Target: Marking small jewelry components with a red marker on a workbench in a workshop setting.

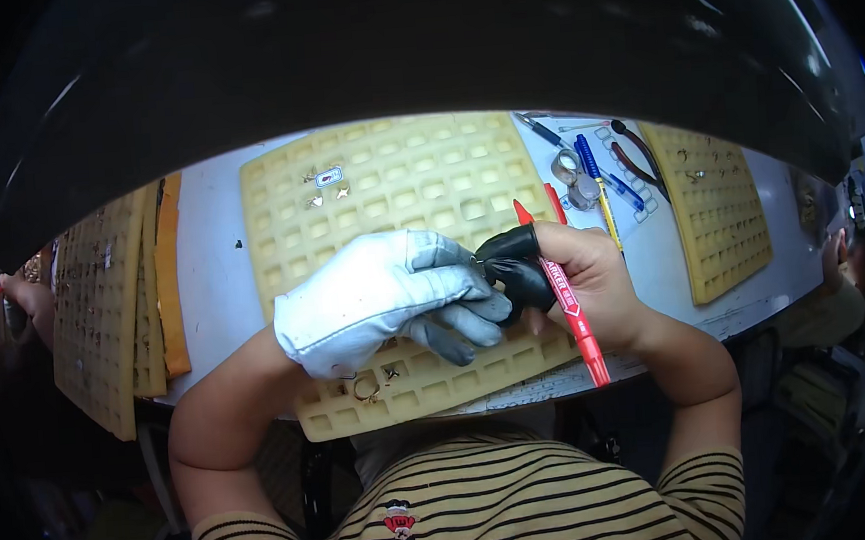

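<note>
My left hand, in a white glove with greyed fingertips, meets my right hand over a yellow foam tray with square pockets. Black finger cots cover some fingertips of my right hand. Between the two hands' fingertips is a small metal piece, mostly hidden. A red marker lies tilted through my right hand, its pointed end up by the fingers. Near the tray's front edge lie a gold-coloured ring and a small star-shaped piece. More small jewellery pieces and a blue-edged tag sit at the tray's upper left.
Foam trays holding small pieces stand at the left and right. Right of the middle tray are a blue pen, a metal loupe, a yellow pen and dark-handled pliers. Other people's hands show at both far sides.
</note>
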The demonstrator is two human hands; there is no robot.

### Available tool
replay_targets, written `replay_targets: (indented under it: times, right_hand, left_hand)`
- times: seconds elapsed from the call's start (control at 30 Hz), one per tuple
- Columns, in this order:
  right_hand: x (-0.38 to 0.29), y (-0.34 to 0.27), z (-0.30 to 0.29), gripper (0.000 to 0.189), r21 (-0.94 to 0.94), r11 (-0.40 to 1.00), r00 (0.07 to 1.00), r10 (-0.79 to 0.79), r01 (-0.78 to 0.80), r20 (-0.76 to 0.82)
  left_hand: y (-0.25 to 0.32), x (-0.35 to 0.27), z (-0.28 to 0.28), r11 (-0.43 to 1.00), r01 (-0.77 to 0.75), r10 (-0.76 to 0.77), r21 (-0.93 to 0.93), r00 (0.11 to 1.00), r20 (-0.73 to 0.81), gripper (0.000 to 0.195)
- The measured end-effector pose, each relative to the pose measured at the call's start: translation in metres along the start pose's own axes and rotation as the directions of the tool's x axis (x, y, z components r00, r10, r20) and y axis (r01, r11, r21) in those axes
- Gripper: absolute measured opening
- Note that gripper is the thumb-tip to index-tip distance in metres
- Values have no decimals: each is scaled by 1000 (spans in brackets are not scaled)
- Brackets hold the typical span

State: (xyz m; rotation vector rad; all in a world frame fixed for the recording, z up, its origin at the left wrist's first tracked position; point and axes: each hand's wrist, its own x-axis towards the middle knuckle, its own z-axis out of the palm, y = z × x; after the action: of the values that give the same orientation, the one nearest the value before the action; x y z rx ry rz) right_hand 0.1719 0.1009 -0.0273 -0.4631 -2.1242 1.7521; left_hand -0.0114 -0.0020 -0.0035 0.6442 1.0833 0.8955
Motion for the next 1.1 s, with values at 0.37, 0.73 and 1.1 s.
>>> replay_targets:
  times: [0.37, 0.73, 1.1]
  right_hand:
    - [0, -2, -6, 43, 268, 946, 983, 172, -184, 67]
    - [0, 12, -1, 10, -198, 975, 991, -116, 101, -67]
    - [6, 15, -4, 23, -698, 536, 834, -528, 475, 161]
  left_hand:
    - [4, 2, 8, 974, 8, 38, 227, 980, -196, 31]
    - [0, -2, 9, 919, -87, 196, 384, 947, -254, 42]
    - [6, -2, 11, 907, 55, 44, 419, 974, -223, 27]
